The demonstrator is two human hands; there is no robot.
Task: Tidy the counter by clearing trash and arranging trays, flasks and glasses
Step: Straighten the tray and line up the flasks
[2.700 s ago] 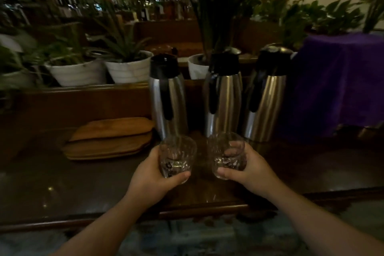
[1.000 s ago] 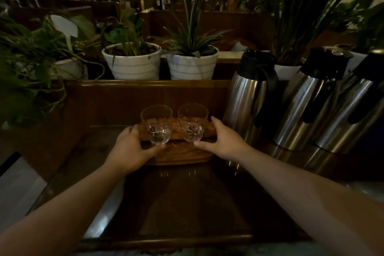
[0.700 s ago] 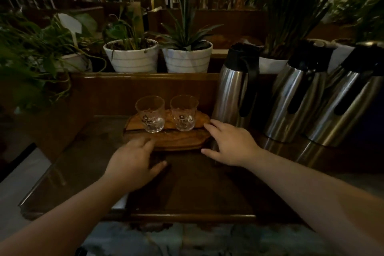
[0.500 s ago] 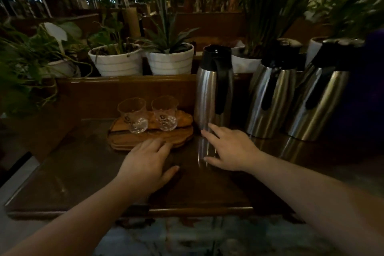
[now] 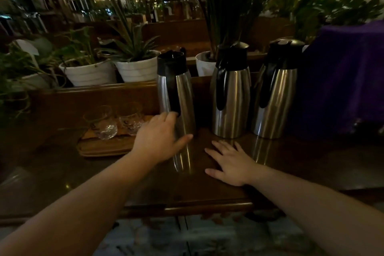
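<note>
Head cam is pretty dim here, but we can make out most of it. Our left hand [image 5: 160,137] sits at center frame, fingers spread and curved against the lower body of the left flask [image 5: 176,93], thumb out toward its base; it's touching the steel but not wrapped around it. Our right hand [image 5: 230,162] lies flat and open, palm down, on the dark wooden counter [image 5: 187,189], just in front of the middle flask [image 5: 231,91] and not touching it. A third flask [image 5: 277,89] stands to the right of that, so all three line up upright across the middle of the frame, black lids on. At left center, two glasses [image 5: 102,121] stand side by side on a wooden tray [image 5: 104,147], nobody holding them, just left of our left hand. Behind the counter rail, white plant pots [image 5: 89,74] fill the upper left, and a purple cloth [image 5: 342,77] hangs at the right edge.
</note>
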